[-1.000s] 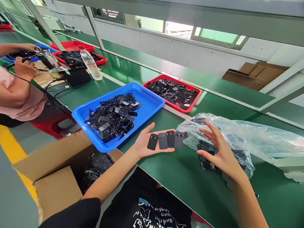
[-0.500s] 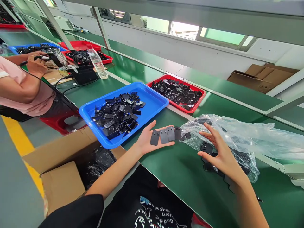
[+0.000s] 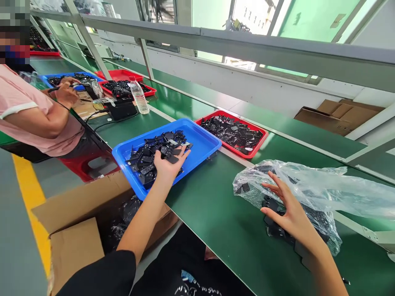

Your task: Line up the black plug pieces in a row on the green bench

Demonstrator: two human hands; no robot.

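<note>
My left hand (image 3: 169, 164) is stretched over the blue tray (image 3: 203, 154), its fingers spread. A dark flat piece (image 3: 172, 158) lies at the fingers, over a heap of black plug parts (image 3: 145, 158) in the tray; whether it rests on the hand or on the heap I cannot tell. My right hand (image 3: 285, 209) hovers by the clear plastic bag (image 3: 308, 176), thumb and fingers apart, with nothing between them. Below and behind that hand, black flat pieces (image 3: 271, 205) lie at the bag, partly covered by plastic and by my arm.
Behind the blue tray stands a red tray (image 3: 263, 142) of small black parts. A water bottle (image 3: 140, 98) and a black box (image 3: 121, 109) are farther left, near a co-worker (image 3: 37, 111). An open cardboard box (image 3: 80, 242) sits below the table's left edge.
My left hand has moved left from the open table to above the blue tray. The row of flat pieces has left its palm. My right hand has hardly moved; the view has tilted upward.
</note>
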